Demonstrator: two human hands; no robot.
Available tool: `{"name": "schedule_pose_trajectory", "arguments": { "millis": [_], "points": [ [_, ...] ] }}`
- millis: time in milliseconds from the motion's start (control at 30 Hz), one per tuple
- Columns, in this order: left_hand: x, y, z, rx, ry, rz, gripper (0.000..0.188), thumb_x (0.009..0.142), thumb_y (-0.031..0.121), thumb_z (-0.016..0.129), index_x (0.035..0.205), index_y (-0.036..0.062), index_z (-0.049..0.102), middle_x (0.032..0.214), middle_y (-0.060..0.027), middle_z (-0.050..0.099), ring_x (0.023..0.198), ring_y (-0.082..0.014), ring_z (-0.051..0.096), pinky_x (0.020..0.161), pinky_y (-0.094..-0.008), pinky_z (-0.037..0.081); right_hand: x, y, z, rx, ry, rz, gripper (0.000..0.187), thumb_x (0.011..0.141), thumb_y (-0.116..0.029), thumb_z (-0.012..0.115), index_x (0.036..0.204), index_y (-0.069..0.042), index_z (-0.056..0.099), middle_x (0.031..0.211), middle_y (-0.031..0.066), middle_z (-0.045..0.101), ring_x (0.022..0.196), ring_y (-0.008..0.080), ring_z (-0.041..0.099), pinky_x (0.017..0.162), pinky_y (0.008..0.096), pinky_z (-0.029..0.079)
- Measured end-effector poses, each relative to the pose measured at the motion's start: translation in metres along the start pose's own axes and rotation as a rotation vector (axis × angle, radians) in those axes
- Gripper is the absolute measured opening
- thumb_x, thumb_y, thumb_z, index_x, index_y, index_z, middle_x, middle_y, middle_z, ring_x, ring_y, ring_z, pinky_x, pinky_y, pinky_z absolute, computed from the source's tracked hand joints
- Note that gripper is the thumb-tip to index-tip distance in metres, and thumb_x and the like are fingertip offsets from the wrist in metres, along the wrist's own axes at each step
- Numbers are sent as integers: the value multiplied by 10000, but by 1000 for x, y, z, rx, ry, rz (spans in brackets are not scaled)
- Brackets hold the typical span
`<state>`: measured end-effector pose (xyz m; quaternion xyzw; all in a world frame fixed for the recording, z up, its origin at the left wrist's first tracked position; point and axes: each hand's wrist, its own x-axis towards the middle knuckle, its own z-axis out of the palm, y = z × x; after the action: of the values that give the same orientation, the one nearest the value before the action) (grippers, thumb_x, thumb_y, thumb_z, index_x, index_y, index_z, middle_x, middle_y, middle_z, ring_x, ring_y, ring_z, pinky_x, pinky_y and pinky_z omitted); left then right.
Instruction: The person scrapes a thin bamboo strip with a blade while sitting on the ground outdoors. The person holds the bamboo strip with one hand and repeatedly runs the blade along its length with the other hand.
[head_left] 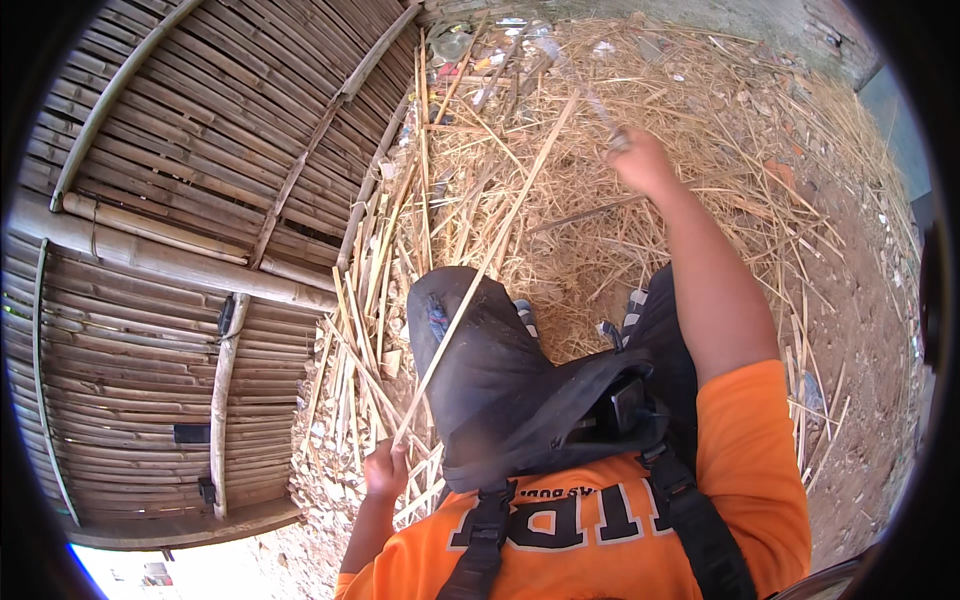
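Note:
My left hand (383, 468) is closed around the near end of a long, pale bamboo strip (492, 250). The strip slants up across my left knee, and its far end rises over the litter of shavings. Out ahead on the right, my right hand (643, 163) is in a fist around the handle of what looks like a knife. Its greyish blade (597, 105) points away and to the left, smeared by motion. A gap separates the blade from the strip. My legs in dark trousers (480, 330) are bent beneath my arms.
Bamboo shavings (590, 230) and split strips (375, 270) cover much of the ground. To the left stands a bamboo slat wall (150, 370) with a thick horizontal pole (170, 262). A plastered wall (720, 20) runs along the back. Bare soil (865, 330) shows at right.

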<state>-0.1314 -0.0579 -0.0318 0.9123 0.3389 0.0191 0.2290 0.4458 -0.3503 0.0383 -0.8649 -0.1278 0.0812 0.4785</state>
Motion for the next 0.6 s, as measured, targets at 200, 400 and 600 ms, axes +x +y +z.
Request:
{"name": "schedule_pose_trajectory", "arguments": {
  "millis": [200,400,600],
  "points": [
    [13,17,1,-168,67,-43,382,1034,262,465,844,-43,595,616,-174,528,550,-261,477,567,-423,429,2,3,-15,659,120,201,146,905,-127,685,927,-45,567,692,5,517,551,96,497,514,276,442],
    [48,10,8,-296,207,-199,422,1055,303,467,805,-22,567,601,-105,508,580,-171,452,555,-390,405,-2,-3,-21,685,173,211,164,911,-139,693,897,-68,547,670,-25,475,538,85,461,509,262,418],
    [82,-2,3,-282,270,-260,496,1072,386,449,798,-11,564,629,-109,531,592,-202,458,588,-404,406,-6,-10,-18,589,172,150,187,901,-171,721,908,-82,557,654,-39,483,531,80,463,505,259,404]
  ]
}}
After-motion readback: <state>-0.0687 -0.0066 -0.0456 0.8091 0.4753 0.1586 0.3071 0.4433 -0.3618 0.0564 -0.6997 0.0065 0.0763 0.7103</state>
